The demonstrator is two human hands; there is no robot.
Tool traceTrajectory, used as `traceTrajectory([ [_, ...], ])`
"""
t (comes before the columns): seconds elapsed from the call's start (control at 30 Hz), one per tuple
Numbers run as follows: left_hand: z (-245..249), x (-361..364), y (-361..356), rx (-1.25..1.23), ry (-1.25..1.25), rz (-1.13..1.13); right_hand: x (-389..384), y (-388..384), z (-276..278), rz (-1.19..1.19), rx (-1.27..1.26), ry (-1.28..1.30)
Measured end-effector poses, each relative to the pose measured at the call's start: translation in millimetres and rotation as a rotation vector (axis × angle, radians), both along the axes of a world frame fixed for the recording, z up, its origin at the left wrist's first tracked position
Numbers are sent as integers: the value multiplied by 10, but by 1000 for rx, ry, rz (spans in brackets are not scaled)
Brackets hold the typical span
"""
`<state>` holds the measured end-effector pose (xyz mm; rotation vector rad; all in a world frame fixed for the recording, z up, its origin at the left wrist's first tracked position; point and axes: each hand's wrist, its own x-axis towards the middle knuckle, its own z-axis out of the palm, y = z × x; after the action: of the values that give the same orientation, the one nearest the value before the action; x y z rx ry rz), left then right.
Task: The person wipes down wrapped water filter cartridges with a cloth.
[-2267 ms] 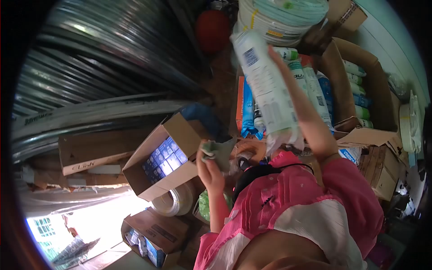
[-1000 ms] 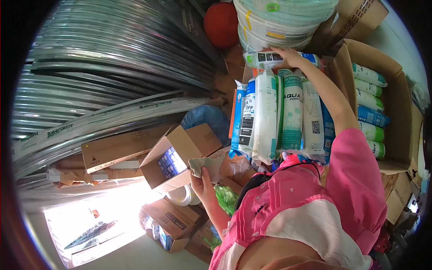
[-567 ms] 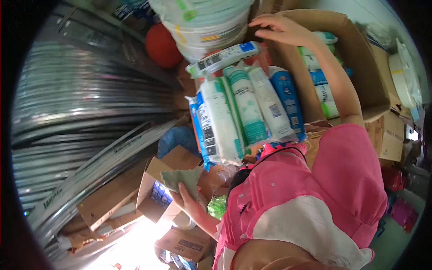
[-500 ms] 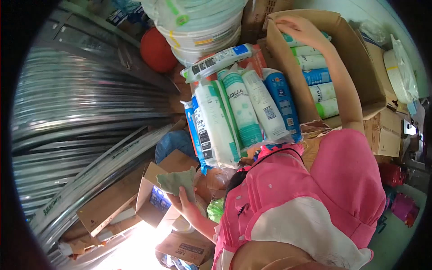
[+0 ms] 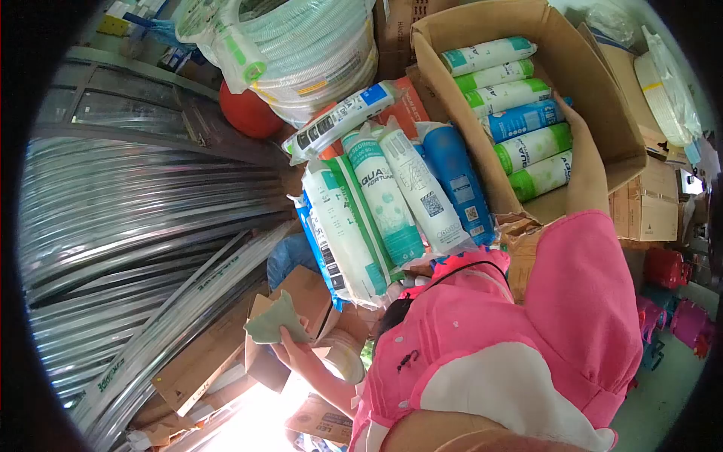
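Observation:
My left hand [image 5: 292,351], at lower left, is closed around a crumpled grey-green cloth [image 5: 277,320], held over an open cardboard box. My right hand [image 5: 571,113] is inside the large carton [image 5: 493,154], at the right end of a blue-wrapped filter cartridge [image 5: 523,120]; its fingers are mostly hidden. Green-and-white cartridges [image 5: 533,146] lie in a row on both sides of the blue one. In front of the carton, a white-and-teal wrapped cartridge [image 5: 384,192] and a dark blue one [image 5: 458,181] stand side by side with several others. Another white cartridge [image 5: 343,120] lies across behind them.
Coiled white hose [image 5: 309,56] stands at the back beside a red ball-like object [image 5: 247,111]. Long shiny pipes [image 5: 151,196] fill the left side. Cardboard boxes [image 5: 207,354] lie at lower left. A roll in plastic [image 5: 663,90] and a red item [image 5: 666,267] are at right.
My right hand has moved from the carton's far left rim to its right side, uncovering the cartridges. My left hand keeps the cloth, slightly lower. The view has shifted a little.

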<state>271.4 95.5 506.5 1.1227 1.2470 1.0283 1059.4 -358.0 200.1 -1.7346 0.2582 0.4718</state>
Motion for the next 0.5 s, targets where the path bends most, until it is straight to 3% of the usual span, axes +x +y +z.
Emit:
traceTrajectory([
  [0.07, 20, 77, 17, -28, 24, -13, -703, 646, 1266, 78, -202, 136],
  [0.33, 149, 304, 3, -18, 36, -104, 162, 479, 702, 461, -890, -214],
  [0.4, 87, 274, 1, -29, 27, -93, -457, 731, 1373, 430, -755, -47],
  [0.47, -16, 136, 28, -35, 20, -112, -429, 577, 1319, 422, -634, -3],
  [0.5, -31, 103, 16, -61, 18, -75, -191, 386, 874, 434, -583, -44],
])
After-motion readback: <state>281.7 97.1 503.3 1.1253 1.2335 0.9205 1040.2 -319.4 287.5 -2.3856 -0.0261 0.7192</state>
